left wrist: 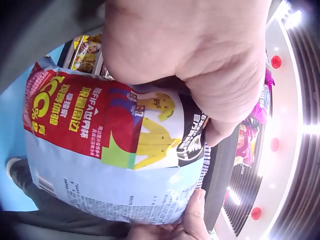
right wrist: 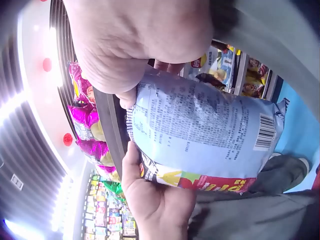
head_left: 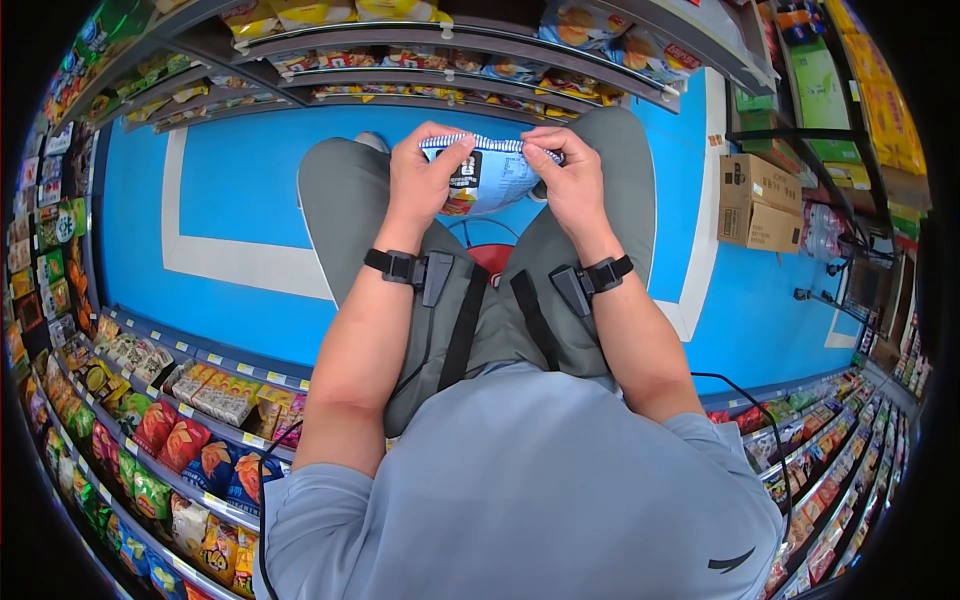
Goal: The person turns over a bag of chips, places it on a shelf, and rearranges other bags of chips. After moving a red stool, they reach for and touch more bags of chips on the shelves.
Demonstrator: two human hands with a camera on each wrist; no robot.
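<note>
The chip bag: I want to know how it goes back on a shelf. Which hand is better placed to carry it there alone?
Probably the left hand: its fingers wrap the chip bag by a corner, as the right hand does, but the nearest snack shelf lies on the left.

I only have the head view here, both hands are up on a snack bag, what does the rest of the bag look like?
Observer: The left wrist view shows the bag has a red panel with yellow lettering on a pale blue pack.
Operator: And the other face?
Observer: The right wrist view shows small print and a barcode near one end.
Operator: How do the hands hold it?
Observer: The left hand and right hand each pinch the crimped top edge, thumbs on opposite faces.
</note>
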